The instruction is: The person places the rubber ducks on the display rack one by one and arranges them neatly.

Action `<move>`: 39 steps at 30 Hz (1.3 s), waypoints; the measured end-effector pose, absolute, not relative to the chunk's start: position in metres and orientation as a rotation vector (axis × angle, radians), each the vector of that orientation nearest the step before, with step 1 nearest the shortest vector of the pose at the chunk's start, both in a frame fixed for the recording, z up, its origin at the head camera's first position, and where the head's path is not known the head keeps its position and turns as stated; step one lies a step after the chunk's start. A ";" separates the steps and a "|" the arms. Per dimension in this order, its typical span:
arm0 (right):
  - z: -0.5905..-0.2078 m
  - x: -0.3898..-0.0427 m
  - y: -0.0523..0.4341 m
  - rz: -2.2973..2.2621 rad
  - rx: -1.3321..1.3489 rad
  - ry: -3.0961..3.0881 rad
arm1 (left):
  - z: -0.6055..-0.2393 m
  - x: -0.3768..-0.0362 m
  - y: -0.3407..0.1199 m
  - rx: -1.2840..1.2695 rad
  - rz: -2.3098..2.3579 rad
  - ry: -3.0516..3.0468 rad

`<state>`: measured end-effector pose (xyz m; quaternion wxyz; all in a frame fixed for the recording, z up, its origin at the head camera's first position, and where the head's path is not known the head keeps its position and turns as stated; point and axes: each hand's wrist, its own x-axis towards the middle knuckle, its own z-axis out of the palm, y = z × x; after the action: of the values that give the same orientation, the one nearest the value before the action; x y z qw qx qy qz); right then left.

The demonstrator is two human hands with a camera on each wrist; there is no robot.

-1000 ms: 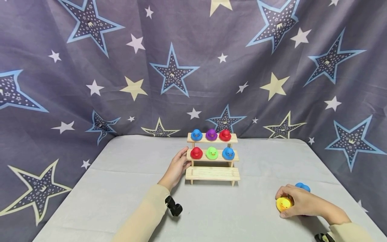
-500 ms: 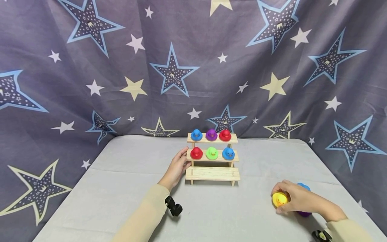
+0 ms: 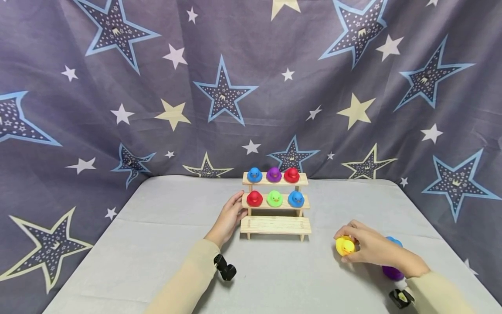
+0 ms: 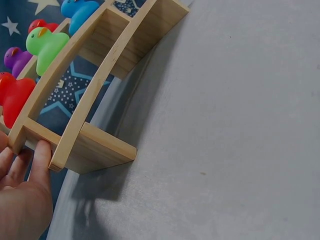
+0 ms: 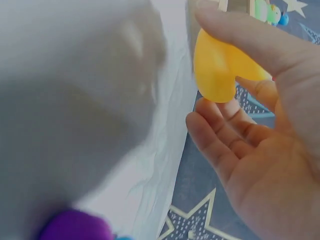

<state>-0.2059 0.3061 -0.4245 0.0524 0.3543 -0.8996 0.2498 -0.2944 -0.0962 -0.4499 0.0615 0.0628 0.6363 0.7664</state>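
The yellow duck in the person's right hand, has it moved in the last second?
Yes. The yellow duck, pinched by the right hand, has travelled left and away from the person, toward the wooden rack, leaving the purple duck behind on the table.

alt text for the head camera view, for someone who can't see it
A right hand pinches a yellow rubber duck above a grey table; the left hand touches a three-tier wooden shelf bearing six coloured ducks.

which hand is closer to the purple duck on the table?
Right. The right hand, holding a yellow duck, is just left of the purple duck; the left hand rests on the wooden rack, far left.
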 end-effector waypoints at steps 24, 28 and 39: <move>-0.415 -0.233 0.220 0.742 1.152 -2.660 | -0.449 -0.293 -0.096 0.166 2.310 1.939; -0.417 -0.236 0.203 0.783 1.191 -2.643 | -0.449 -0.292 -0.096 0.172 2.309 1.939; -0.417 -0.243 0.162 0.799 1.229 -2.611 | -0.450 -0.294 -0.097 0.193 2.320 1.924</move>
<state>-0.2426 0.1624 -0.4165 0.0735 0.4092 -0.8696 0.2662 -0.2940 -0.0971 -0.4503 0.0605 0.0636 0.6359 0.7668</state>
